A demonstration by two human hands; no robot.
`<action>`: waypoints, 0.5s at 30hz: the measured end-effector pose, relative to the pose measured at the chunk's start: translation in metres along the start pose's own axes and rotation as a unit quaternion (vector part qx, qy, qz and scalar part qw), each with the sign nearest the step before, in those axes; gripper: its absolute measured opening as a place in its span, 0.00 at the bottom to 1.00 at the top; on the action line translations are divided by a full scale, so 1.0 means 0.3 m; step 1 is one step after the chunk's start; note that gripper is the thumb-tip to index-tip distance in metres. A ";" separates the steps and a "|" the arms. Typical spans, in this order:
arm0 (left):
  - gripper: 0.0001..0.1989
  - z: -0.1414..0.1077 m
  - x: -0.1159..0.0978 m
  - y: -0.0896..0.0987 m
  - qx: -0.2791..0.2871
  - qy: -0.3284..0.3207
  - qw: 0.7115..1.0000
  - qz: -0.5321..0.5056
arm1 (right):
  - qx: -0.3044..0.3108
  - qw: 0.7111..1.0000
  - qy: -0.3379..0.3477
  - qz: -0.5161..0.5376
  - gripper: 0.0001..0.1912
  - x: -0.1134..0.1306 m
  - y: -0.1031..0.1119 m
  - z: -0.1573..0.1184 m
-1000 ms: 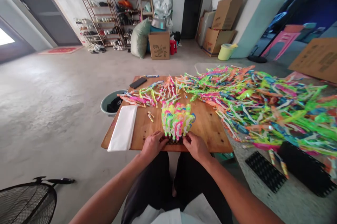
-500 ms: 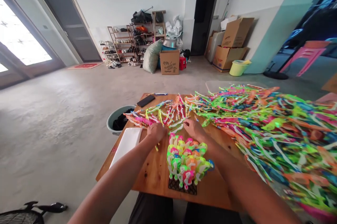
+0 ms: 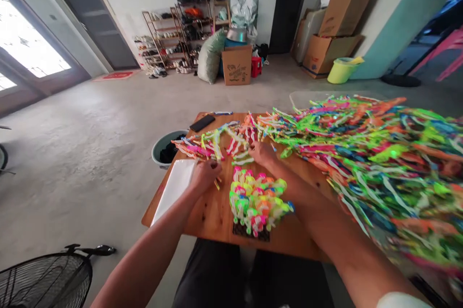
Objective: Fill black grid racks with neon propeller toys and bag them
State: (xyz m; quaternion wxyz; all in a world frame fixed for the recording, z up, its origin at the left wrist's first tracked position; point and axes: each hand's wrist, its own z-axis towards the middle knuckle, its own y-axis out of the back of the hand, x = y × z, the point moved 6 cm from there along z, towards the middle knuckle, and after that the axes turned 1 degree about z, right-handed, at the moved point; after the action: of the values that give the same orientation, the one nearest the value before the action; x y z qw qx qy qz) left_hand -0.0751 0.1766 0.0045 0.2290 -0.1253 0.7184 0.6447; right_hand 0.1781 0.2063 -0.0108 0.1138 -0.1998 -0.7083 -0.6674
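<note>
Closed fingers of my left hand (image 3: 207, 175) are at the near end of a bunch of colourful strips (image 3: 197, 146); what they hold is too small to make out. My right hand (image 3: 263, 154) has its fingers pinched together beside green-and-white strips (image 3: 243, 158), and its grip is hidden too. Nearer to me, between my forearms, a cluster of bright plastic pieces (image 3: 257, 197) stands in a black mesh holder (image 3: 240, 229). Pink and white strips (image 3: 235, 143) lie beyond my hands on the wooden table (image 3: 213, 216).
A large heap of coloured strips (image 3: 383, 154) covers the right side. White sheets (image 3: 174, 185) and a black phone (image 3: 202, 123) lie on the left of the table. A tub (image 3: 159, 149) stands beside it, and a fan (image 3: 47, 279) is at lower left.
The view has tilted down, showing more of the fan. My left hand has drawn back from the strips, toward the white sheets. My right hand stays near the green-and-white strips.
</note>
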 end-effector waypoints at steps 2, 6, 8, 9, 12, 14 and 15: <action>0.13 -0.112 0.027 0.062 -0.055 -0.005 0.998 -0.042 | -0.068 0.994 -0.041 0.070 0.12 -0.092 0.092 -0.132; 0.15 -0.396 0.090 0.072 -0.058 0.034 0.993 -0.094 | -0.109 0.946 -0.111 0.283 0.15 -0.242 0.153 -0.513; 0.16 -0.522 0.091 0.023 -0.038 0.018 0.992 -0.118 | -0.115 0.911 -0.137 0.372 0.20 -0.262 0.108 -0.711; 0.16 -0.570 0.083 -0.009 -0.030 0.002 0.991 -0.129 | -0.119 0.897 -0.143 0.401 0.22 -0.256 0.073 -0.796; 0.16 -0.642 0.043 -0.102 -0.009 -0.046 0.989 -0.142 | -0.112 0.879 -0.142 0.441 0.27 -0.190 -0.052 -0.968; 0.16 -0.643 0.015 -0.146 -0.001 -0.075 0.988 -0.135 | -0.091 0.885 -0.125 0.439 0.27 -0.127 -0.119 -1.010; 0.16 -0.637 0.002 -0.161 0.000 -0.088 0.988 -0.128 | -0.083 0.894 -0.113 0.426 0.26 -0.097 -0.140 -1.015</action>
State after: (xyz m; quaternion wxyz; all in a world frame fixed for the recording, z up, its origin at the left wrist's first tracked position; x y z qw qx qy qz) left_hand -0.0846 -0.0182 -0.0256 0.3720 -0.1591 0.6737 0.6184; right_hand 0.1537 -0.1006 -0.0358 0.2895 -0.5651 -0.5057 -0.5841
